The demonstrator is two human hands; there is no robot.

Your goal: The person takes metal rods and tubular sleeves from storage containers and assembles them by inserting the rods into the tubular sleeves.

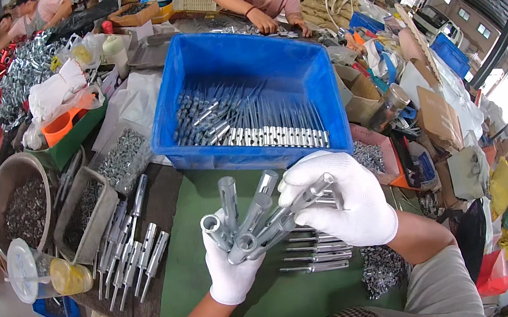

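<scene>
At the centre of the frame, the left hand (231, 273), in a white glove, is closed around a bundle of metal socket tubes (247, 220), gripping them from below so their open round ends fan upward. The right hand (342, 201), also gloved in white, comes in from the right with its fingers curled over the upper ends of the same tubes, thumb and fingers pinching one of them. Both hands hover above a green mat (184, 264); just below the right hand, a row of similar metal parts (314, 259) lies on the mat. Directly above the hands sits a blue plastic bin (292, 65) with more metal rods lined up inside. In the left middle of the frame, further socket tubes (129, 253) lie in a loose group beside a grey tray of small screws (84, 210) and a round metal bowl (5, 180).
</scene>
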